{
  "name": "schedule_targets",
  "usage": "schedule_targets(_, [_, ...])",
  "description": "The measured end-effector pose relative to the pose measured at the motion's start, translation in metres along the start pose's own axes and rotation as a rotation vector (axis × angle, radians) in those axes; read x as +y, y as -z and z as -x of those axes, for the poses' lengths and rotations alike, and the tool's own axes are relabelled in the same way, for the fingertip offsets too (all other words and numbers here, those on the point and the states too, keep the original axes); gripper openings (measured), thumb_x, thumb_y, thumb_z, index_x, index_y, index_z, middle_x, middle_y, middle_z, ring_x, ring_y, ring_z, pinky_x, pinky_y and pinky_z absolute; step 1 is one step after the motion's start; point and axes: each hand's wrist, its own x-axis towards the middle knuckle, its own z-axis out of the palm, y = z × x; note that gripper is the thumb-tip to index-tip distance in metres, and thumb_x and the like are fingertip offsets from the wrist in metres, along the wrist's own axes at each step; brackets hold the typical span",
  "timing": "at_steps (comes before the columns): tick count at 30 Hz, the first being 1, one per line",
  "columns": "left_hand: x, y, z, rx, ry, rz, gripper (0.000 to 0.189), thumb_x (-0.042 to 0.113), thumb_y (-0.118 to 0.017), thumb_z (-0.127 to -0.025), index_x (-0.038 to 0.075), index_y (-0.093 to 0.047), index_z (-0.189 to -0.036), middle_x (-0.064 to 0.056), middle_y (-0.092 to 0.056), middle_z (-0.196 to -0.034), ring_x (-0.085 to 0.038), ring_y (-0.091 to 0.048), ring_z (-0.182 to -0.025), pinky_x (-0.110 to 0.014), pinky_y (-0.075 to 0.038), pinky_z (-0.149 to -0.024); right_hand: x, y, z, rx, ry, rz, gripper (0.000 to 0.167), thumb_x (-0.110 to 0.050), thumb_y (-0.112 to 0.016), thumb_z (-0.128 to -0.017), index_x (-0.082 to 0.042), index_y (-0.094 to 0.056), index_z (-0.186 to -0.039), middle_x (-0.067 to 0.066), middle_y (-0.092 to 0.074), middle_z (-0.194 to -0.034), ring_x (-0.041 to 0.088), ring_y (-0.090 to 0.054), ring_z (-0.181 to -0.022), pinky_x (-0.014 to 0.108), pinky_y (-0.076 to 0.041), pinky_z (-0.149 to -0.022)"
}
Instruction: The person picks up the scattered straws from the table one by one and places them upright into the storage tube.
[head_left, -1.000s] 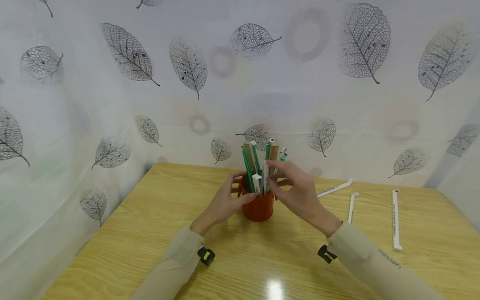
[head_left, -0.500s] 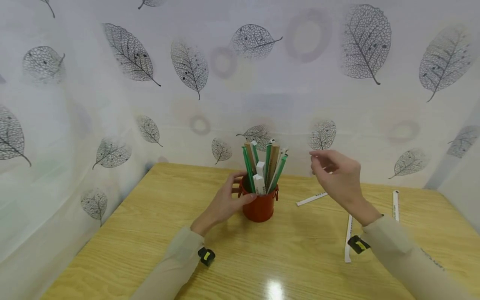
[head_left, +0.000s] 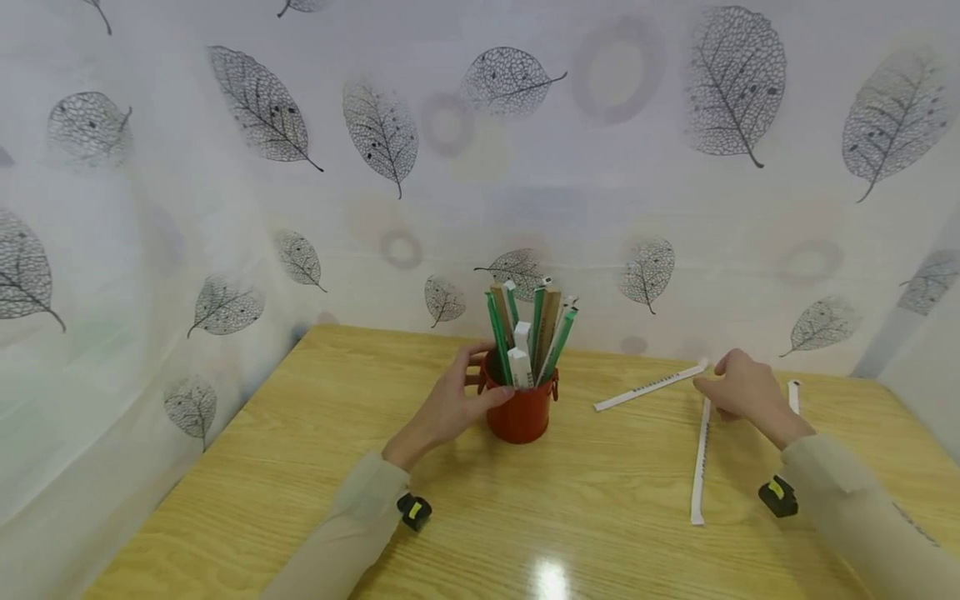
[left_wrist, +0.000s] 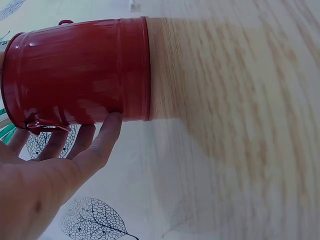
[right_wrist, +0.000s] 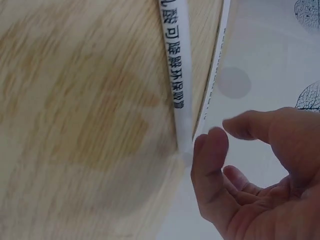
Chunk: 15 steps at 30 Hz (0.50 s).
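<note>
My left hand [head_left: 450, 404] grips a small red metal bucket [head_left: 519, 421] by its left side, thumb at the front of the rim. In the left wrist view its fingers [left_wrist: 105, 137] lie along the bucket wall [left_wrist: 75, 70]. Green, brown and white paper-wrapped straws [head_left: 519, 367] stand in the bucket. Over on the right, my right hand [head_left: 742, 387] is low at the far end of a white wrapped straw [head_left: 701, 467]. In the right wrist view the thumb and index finger are apart, with nothing between them, just beside the end of this printed straw [right_wrist: 176, 65].
Another white wrapped straw [head_left: 648, 387] lies slanted between the bucket and my right hand. A third straw [head_left: 794, 396] lies farther right, partly hidden by the hand and sleeve. The wooden table [head_left: 375, 367] ends at a leaf-patterned curtain [head_left: 585, 217].
My right hand has let go of a white straw at the bucket, leaving it inside, and has moved right and down to the straws on the table. My left hand stays on the bucket.
</note>
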Motion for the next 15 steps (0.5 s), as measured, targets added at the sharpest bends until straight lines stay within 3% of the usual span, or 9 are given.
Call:
schedule_targets(1, [0.0, 0.0, 0.0, 0.001, -0.002, 0.0, 0.066, 0.039, -0.071, -0.094, 0.035, -0.037, -0.15, -0.006, -0.046, -0.153, -0.035, -0.054, -0.132, -0.056, -0.048, -0.108, 0.002, 0.0, -0.001, -0.013, -0.008, 0.013, 0.06, -0.029, -0.06, -0.096, 0.023, -0.043, -0.121, 0.022, -0.067, -0.083, 0.022, -0.067, -0.066, 0.05, -0.056, -0.074])
schedule_targets(3, [0.0, 0.0, 0.0, 0.002, -0.004, 0.0, 0.066, 0.038, -0.072, -0.094, 0.035, -0.038, -0.15, -0.006, -0.046, -0.153, -0.035, -0.053, -0.132, -0.056, -0.048, -0.109, 0.005, -0.001, -0.002, -0.045, -0.033, 0.014, 0.051, -0.03, -0.064, -0.094, 0.018, -0.051, -0.103, 0.02, -0.065, -0.078, 0.021, -0.065, -0.064, 0.046, -0.056, -0.068])
schedule_targets(6, [-0.001, -0.001, -0.001, 0.002, 0.003, 0.006, 0.065, 0.037, -0.072, -0.094, 0.035, -0.038, -0.15, -0.006, -0.046, -0.153, -0.035, -0.053, -0.132, -0.057, -0.048, -0.108, 0.007, -0.005, -0.004, -0.09, -0.051, -0.007, 0.037, -0.028, -0.067, -0.091, 0.0, -0.052, -0.073, 0.011, -0.064, -0.066, 0.018, -0.063, -0.058, 0.034, -0.052, -0.058])
schedule_targets(8, [-0.001, -0.001, -0.001, 0.002, 0.006, 0.008, 0.065, 0.037, -0.072, -0.094, 0.034, -0.038, -0.15, -0.006, -0.046, -0.153, -0.036, -0.053, -0.132, -0.057, -0.048, -0.108, 0.008, -0.008, -0.005, -0.113, -0.058, -0.042, 0.036, -0.023, -0.068, -0.089, -0.012, -0.046, -0.063, 0.003, -0.062, -0.054, 0.014, -0.063, -0.051, 0.029, -0.05, -0.054])
schedule_targets(11, [-0.001, -0.001, -0.001, 0.004, 0.013, 0.008, 0.066, 0.037, -0.072, -0.094, 0.034, -0.038, -0.15, -0.007, -0.045, -0.154, -0.036, -0.053, -0.133, -0.057, -0.049, -0.108, 0.01, -0.009, -0.005, -0.103, -0.042, -0.056, 0.026, -0.017, -0.07, -0.085, 0.005, -0.056, -0.08, 0.005, -0.067, -0.059, 0.014, -0.066, -0.054, 0.037, -0.057, -0.063])
schedule_targets(15, [-0.001, -0.001, -0.001, 0.006, 0.017, 0.001, 0.066, 0.037, -0.072, -0.094, 0.035, -0.038, -0.15, -0.007, -0.046, -0.153, -0.036, -0.053, -0.132, -0.057, -0.049, -0.108, 0.013, -0.009, -0.007, -0.066, -0.027, -0.074, 0.06, -0.014, -0.07, -0.083, 0.024, -0.042, -0.12, 0.011, -0.071, -0.07, 0.015, -0.071, -0.058, 0.05, -0.061, -0.078])
